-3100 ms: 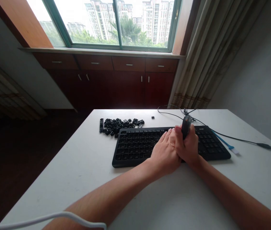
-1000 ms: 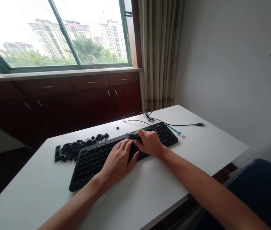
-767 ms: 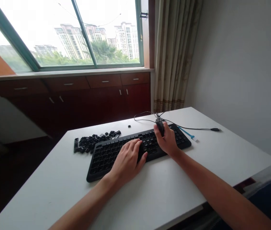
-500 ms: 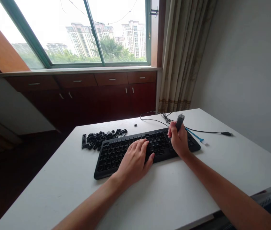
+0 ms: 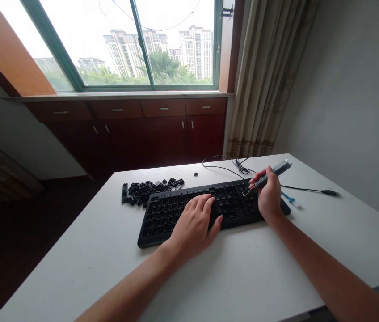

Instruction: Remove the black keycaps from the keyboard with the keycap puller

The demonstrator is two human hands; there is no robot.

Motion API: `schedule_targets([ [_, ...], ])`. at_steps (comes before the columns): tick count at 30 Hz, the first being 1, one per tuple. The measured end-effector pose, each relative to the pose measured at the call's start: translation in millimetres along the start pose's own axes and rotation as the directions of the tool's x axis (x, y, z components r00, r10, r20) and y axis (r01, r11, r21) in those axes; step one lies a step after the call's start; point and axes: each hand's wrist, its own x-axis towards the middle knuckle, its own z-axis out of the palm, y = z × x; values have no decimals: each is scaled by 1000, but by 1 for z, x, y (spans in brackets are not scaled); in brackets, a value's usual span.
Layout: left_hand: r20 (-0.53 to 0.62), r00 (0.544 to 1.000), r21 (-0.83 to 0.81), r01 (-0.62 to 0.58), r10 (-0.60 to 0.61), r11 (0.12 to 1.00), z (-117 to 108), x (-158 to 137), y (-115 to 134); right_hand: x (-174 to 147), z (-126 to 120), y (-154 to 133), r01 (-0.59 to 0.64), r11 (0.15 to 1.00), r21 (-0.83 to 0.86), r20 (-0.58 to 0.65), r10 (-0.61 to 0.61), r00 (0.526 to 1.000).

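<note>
A black keyboard (image 5: 158,220) lies across the white table, with many of its keycaps off and bare key sockets showing. My left hand (image 5: 193,226) rests flat on its middle, fingers stretched out. To the right, my right hand (image 5: 269,199) is closed around a grey keycap puller (image 5: 281,168). The puller's thin wire ends point down and left over the keyboard's right part; whether they touch a key I cannot tell. Behind the keyboard's left end is a heap of loose black keycaps (image 5: 144,191).
One small keycap (image 5: 195,174) lies alone behind the keyboard. A black cable (image 5: 218,166) loops at the back, its plug (image 5: 330,192) to the right. A blue-and-white brush-like piece (image 5: 290,199) lies by the keyboard's right end. Beyond the white table (image 5: 236,273) stand dark red cabinets (image 5: 162,138).
My right hand has moved right and turned, tilting the keycap puller from near upright to slanted, so its wire ends now show. My left hand stays on the keyboard. The view has shifted slightly.
</note>
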Motion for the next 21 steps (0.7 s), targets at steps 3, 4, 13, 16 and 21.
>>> schedule_targets([
  [3, 0, 1000, -4, 3, -3, 1000, 1, -1, 1, 4, -3, 5, -21, 999, -29, -3, 21, 1000],
  [4, 4, 1000, -6, 4, -4, 1000, 1, -1, 1, 6, -4, 7, -15, 998, -54, 7, 15, 1000],
  [13, 258, 962, 55, -109, 91, 993, -24, 30, -35, 19, -15, 5, 5, 994, -112, 27, -2, 1000],
  [16, 334, 935, 14, -133, 121, 991, -35, 39, -48, 16, -13, 4, -71, 995, -65, 26, 72, 997],
  [21, 352, 929, -4, -118, 112, 993, -36, 41, -54, 6, -6, 6, -51, 993, -103, 96, 61, 993],
])
